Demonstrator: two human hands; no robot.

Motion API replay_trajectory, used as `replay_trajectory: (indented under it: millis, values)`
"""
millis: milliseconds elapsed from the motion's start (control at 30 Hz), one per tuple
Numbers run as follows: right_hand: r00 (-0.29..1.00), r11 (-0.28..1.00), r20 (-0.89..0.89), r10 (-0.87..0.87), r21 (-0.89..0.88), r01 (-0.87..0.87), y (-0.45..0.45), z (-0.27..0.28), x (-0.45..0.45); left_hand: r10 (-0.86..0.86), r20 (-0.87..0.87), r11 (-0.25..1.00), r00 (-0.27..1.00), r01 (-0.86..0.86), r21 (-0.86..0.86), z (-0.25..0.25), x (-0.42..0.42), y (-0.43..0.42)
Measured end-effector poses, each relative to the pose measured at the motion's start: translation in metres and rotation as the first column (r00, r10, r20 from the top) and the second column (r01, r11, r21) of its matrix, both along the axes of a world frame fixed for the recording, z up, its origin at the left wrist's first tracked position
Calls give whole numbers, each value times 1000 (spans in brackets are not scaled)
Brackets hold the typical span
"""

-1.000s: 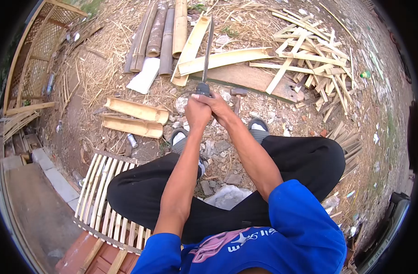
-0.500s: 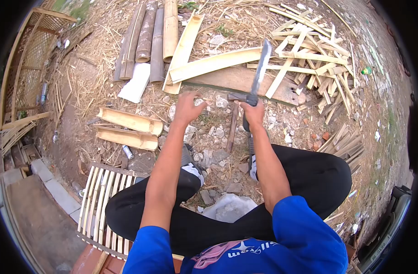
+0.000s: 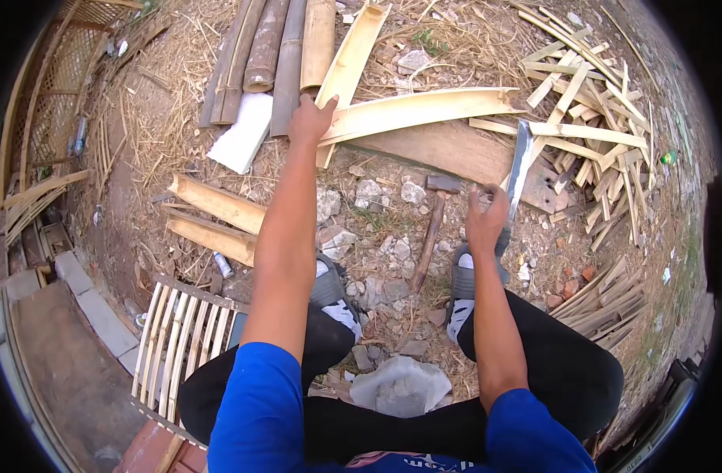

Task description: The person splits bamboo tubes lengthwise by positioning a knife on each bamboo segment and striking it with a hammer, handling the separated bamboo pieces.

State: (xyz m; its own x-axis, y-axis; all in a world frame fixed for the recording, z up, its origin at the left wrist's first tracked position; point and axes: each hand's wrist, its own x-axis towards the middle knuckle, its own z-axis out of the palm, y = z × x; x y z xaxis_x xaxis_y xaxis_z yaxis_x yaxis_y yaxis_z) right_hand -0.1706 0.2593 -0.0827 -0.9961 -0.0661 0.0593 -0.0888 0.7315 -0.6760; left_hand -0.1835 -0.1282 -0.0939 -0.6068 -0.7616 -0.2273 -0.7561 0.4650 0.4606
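My left hand (image 3: 311, 120) is at the left edge of a long split bamboo half (image 3: 355, 55), thumb over its pale inner face and fingers partly hidden. A second split bamboo half (image 3: 424, 109) lies across it, its left end beside this hand. My right hand (image 3: 487, 219) is low over the ground with thumb and finger apart. Just to its right is a machete (image 3: 520, 169), its blade tip pointing away and its dark handle partly hidden by my wrist. A hammer (image 3: 432, 240) with a wooden handle lies between my feet, left of the right hand.
A wooden plank (image 3: 448, 150) lies under the split bamboo. Bamboo poles (image 3: 268, 47) lie at the back left. Bamboo strips (image 3: 578, 98) are heaped at the back right. Two shorter bamboo halves (image 3: 219, 205) lie left. A slatted bamboo seat (image 3: 172, 339) and stones (image 3: 369, 193) are nearby.
My left hand has moved forward onto the split bamboo. The right hand has lowered and moved right; the machete, held upright before, now lies low beside it.
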Motion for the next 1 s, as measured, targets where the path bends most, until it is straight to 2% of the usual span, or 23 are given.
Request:
replay_trajectory:
  millis: [33,100,200,233,267,367,467,500,600,667,700,800,833,933,1000]
  values:
    - [975,969,218,43,-247,12,-22,-2,-14,-35,10,997,999,35,69,-9,-4,-9]
    - [771,805,618,156,-532,264,-67,9,-42,-109,24,973,994,102,208,-23,-3,-27]
    - [668,775,738,92,-475,417,-124,0,-75,-82,-77,876,994,109,470,-17,6,-29]
    - [631,752,774,55,-447,484,-139,1,-82,-130,-58,901,990,142,411,-25,7,-29]
    - [587,729,809,14,-410,549,-149,2,-88,-101,-66,882,993,120,455,-33,12,-30]
    - [685,549,727,-36,-559,622,-168,-69,-97,-27,-91,821,995,74,566,10,21,10]
    - [694,203,717,-62,-672,712,-172,-57,-88,96,-165,715,981,47,697,27,33,29]
    - [710,111,704,26,-708,698,-170,-56,-88,55,-196,681,979,107,724,36,34,29]
    - [736,-154,630,250,-724,672,-165,-37,-88,215,-234,660,948,36,750,70,47,46]
    - [729,-292,583,359,-671,681,-166,6,-83,360,-294,473,885,99,876,76,59,49]
    - [738,-291,570,362,-683,670,-168,17,-85,433,-314,376,845,147,915,83,65,49]
    - [767,-294,538,349,-715,635,-164,52,-95,359,-282,649,890,-21,761,106,88,50]
    - [781,-306,533,325,-722,620,-160,60,-102,233,-385,725,893,104,681,111,96,42]
    - [799,-344,574,179,-725,597,-149,93,-116,323,-413,737,851,47,674,147,116,33]
    - [762,-396,632,143,-669,629,-144,118,-123,288,-514,824,808,64,563,180,128,30]
